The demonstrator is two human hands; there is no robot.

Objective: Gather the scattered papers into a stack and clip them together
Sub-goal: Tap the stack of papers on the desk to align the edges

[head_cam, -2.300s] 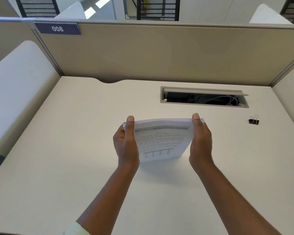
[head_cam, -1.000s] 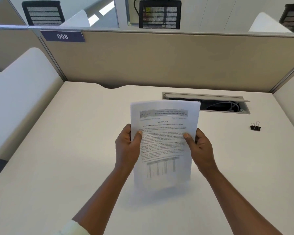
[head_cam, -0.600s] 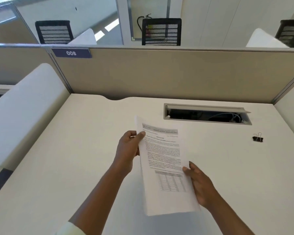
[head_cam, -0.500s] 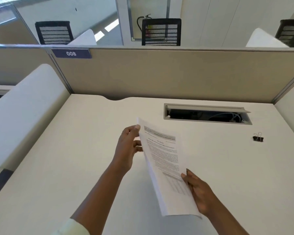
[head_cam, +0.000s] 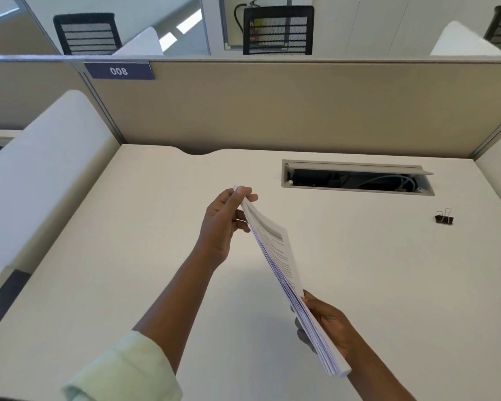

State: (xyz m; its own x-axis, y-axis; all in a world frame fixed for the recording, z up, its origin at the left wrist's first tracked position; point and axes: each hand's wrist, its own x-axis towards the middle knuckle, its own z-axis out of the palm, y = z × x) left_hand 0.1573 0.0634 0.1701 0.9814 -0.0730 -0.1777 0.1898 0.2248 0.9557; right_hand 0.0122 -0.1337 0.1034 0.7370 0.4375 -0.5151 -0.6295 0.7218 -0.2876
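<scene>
Both hands pinched the stack [head_cam: 275, 250] edge-on above the tabletop [head_cam: 128, 256], left hand [head_cam: 223, 224] at its far corner, right hand [head_cam: 327, 325] near, seemingly squaring sheets; the clip [head_cam: 444, 217] lay far right, unused.

Matt paper, laminate, cloth and metal surfaces at a desk booth.
The paper stack [head_cam: 284, 267] is thin white matt sheets with grey print, its edges showing as fine layers; the desk [head_cam: 128, 256] is a smooth, cream, low-sheen laminate; the partition [head_cam: 272, 111] behind it looks like beige woven cloth with a grey metal top rail; the cable tray [head_cam: 356, 178] has a smooth grey frame, metal or plastic, cannot tell which; the binder clip [head_cam: 444, 218] has a black matt body with thin shiny wire handles; the sleeve [head_cam: 125, 369] is pale green soft cloth, creased at the cuff.
</scene>
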